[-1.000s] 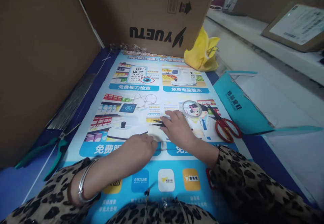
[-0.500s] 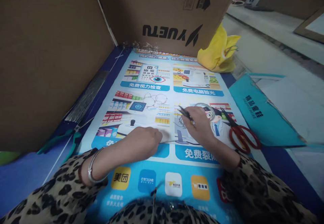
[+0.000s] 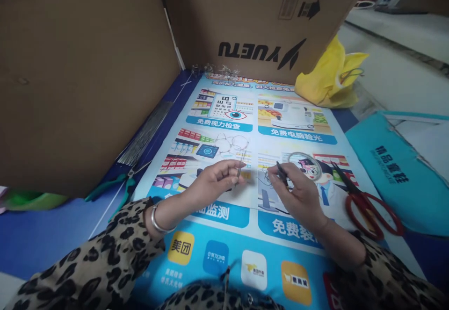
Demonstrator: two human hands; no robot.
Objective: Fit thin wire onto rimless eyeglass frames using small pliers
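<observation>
My left hand [image 3: 224,176] is raised a little over the printed poster, thumb and fingers pinching thin metal wire [image 3: 240,167] that stands nearly upright. In my right hand [image 3: 296,188] is a small dark tool [image 3: 281,172], its tip sticking out above the fingers and the rest hidden in the palm. Fine bent wire [image 3: 265,175] shows beside the fingertips of that hand; whether they touch it I cannot tell. Loops of thin wire [image 3: 238,141] lie on the poster [image 3: 254,193] beyond my left hand.
Red-handled scissors [image 3: 373,214] lie at right, green-handled pliers [image 3: 124,183] at left beside a bundle of straight wires [image 3: 145,134]. Cardboard walls [image 3: 259,15] stand at the back and left. A yellow bag [image 3: 326,83] and a turquoise box [image 3: 379,169] are on the right.
My left hand has lifted off the poster and turned, showing the wire upright in its fingers. My right hand has its tool pointing more upward. The whole view has shifted.
</observation>
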